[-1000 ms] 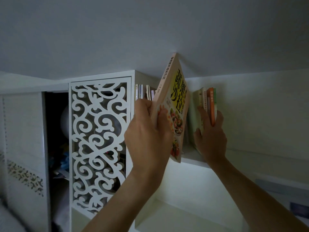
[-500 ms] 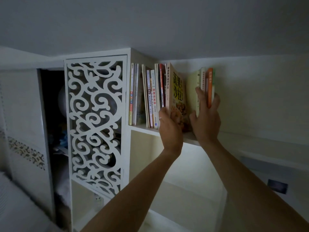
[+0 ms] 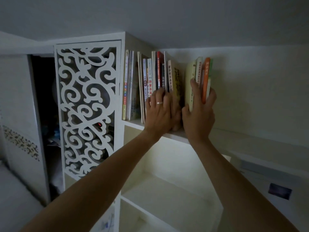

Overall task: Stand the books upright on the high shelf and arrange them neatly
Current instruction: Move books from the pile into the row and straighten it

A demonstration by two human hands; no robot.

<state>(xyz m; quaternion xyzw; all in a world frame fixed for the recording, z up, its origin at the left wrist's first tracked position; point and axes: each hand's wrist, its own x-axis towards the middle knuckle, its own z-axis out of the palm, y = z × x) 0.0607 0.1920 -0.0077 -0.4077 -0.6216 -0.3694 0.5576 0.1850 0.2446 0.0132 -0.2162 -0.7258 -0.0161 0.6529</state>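
Note:
A row of books stands upright on the high white shelf (image 3: 175, 136). The yellow-covered cookbook (image 3: 177, 81) stands in the row, between the left stack (image 3: 150, 81) and a small right group with an orange spine (image 3: 206, 77). My left hand (image 3: 159, 113) lies flat against the spines of the left stack and the cookbook, fingers spread, a ring on one finger. Around the right group my right hand (image 3: 199, 111) is wrapped, thumb on the pale front cover and fingers behind the far side.
A white fretwork cabinet door (image 3: 87, 108) stands left of the shelf, with a dark open compartment (image 3: 43, 101) beside it. The ceiling is close above the books. Lower white shelves (image 3: 167, 190) lie beneath. The wall runs off to the right.
The yellow cookbook was tilted out in my left hand; it now stands in the row. My left hand let go and pressed flat on the spines. The right hand kept its hold.

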